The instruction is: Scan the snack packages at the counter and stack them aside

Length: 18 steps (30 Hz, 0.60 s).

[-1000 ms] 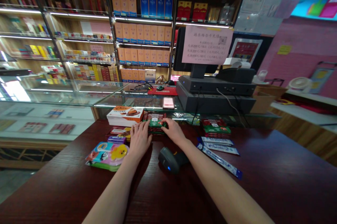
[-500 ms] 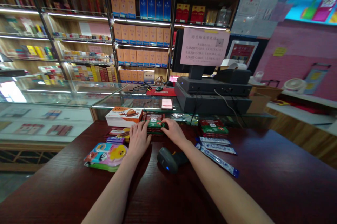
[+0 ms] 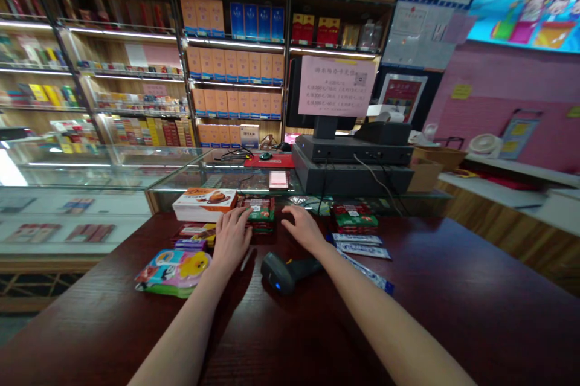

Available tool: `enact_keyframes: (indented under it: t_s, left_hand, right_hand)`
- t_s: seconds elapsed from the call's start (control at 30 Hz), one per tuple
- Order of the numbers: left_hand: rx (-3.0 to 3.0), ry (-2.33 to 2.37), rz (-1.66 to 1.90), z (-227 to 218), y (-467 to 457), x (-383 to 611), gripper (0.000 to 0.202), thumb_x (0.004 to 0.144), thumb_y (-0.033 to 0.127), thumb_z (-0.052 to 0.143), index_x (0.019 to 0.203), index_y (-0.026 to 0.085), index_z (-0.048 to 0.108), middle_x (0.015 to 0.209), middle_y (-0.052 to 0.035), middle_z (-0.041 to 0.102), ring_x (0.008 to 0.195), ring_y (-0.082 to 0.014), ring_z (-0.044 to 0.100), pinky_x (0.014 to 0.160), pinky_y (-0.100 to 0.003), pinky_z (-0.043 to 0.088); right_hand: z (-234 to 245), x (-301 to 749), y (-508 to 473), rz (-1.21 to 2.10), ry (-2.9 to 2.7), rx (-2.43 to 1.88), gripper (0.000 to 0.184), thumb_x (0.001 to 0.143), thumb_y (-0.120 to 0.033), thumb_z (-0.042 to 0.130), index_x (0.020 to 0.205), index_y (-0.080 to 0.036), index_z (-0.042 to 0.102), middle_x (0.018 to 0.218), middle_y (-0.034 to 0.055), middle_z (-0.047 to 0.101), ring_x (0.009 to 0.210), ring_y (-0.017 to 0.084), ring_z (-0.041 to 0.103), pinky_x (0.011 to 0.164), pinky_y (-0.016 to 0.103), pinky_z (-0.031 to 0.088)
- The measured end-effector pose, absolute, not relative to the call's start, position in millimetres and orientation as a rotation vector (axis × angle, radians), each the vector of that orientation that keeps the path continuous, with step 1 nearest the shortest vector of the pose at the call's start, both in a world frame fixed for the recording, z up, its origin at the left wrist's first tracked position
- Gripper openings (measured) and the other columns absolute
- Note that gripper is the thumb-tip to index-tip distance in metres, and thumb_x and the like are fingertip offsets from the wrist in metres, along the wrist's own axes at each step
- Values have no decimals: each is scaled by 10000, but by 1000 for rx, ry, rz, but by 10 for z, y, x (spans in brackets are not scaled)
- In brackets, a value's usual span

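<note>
A stack of red and green snack packets (image 3: pixel 260 213) lies at the far side of the dark wooden counter (image 3: pixel 453 301). My left hand (image 3: pixel 231 240) rests flat beside it, fingertips touching the stack's left edge, fingers stretched out. My right hand (image 3: pixel 302 229) hovers just right of the stack, fingers spread, holding nothing. A black barcode scanner (image 3: pixel 283 271) lies on the counter under my right forearm. An orange and white box (image 3: pixel 205 203) sits left of the stack.
A colourful cartoon packet (image 3: pixel 174 268) lies at the left. More red and green packets (image 3: pixel 354 218) and blue and white sachets (image 3: pixel 360 250) lie at the right. A cash register with its monitor (image 3: pixel 351 162) stands behind on the glass display case (image 3: pixel 109 159). Stocked shelves fill the back wall.
My right hand has come off the packet stack and moved slightly right. The left hand stays against the stack. The camera has turned a little to the right.
</note>
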<state>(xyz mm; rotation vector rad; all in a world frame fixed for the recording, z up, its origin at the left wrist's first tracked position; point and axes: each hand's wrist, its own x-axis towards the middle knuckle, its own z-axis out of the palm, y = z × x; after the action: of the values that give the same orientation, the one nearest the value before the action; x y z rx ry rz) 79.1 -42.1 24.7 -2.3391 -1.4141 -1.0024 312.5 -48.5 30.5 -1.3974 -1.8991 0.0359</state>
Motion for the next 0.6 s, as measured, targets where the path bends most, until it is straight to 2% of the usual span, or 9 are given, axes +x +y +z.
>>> enact_keyframes:
  t_s: [0.23, 0.6]
  left_hand:
    - [-2359, -1410, -907, 330, -409, 854, 443, 881, 185, 532, 1307, 279, 604, 1409, -75, 590, 1339, -285, 472, 1161, -547, 306]
    - [-2454, -1206, -792, 579, -397, 1315, 448, 848, 179, 592, 1279, 294, 630, 1374, -72, 618, 1313, -302, 500, 1184, -583, 265]
  right_hand:
    - [311, 3469, -622, -2, -1846, -1452, 246, 851, -159, 626, 1090, -205, 662, 1170, 93, 694, 1208, 251, 584, 1066, 441, 437]
    - [237, 4105, -835, -79, -1746, -1528, 236, 840, -168, 619, 1067, -215, 669, 1152, 86, 699, 1148, 243, 612, 1038, 438, 451]
